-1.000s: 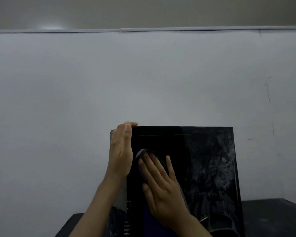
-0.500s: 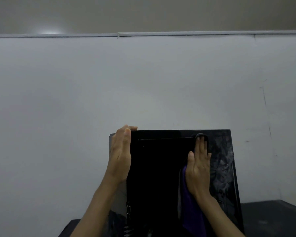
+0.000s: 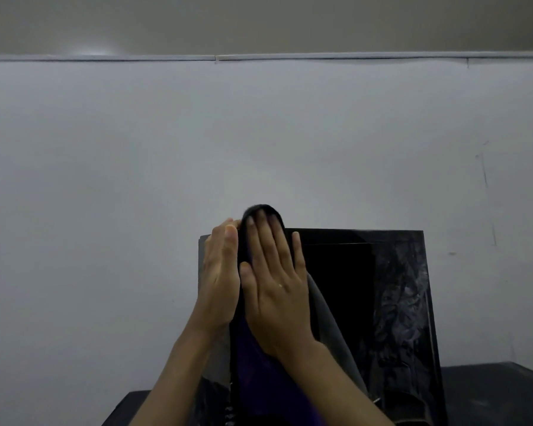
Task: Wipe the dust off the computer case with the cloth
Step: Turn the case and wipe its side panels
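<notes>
Nearest the camera, two bare forearms are rising from the bottom edge toward a tall, glossy black computer case [image 3: 351,287] that is standing upright on a dark, matte table [image 3: 490,392]. A soft cloth, purple with a grey side [image 3: 256,376], is hanging down the case's broad dark panel, its loose tail draping toward the table, probably because only its upper part is being worked.

The right hand [image 3: 274,290] is lying flat on the upper part of that cloth, fingers straight and spread, pressing it against the panel rather than curling round it. An open palm looks like the sensible choice here, since it is spreading pressure across a wide patch of fabric. The cloth's top fold is bulging up over the case's upper left corner, just above the fingertips, so the wiping seems to be reaching the top edge.

Just beside it, the left hand [image 3: 220,278] is resting against the case's left side near the top, fingers extended and hooking lightly over the upper edge; it is evidently bracing the case so that the pushing does not tip or slide it.

Farther right, the panel is showing pale, smeary dust marks, which suggests that area is not yet wiped.

Behind everything, a plain pale grey wall [image 3: 259,142] is filling the view.
</notes>
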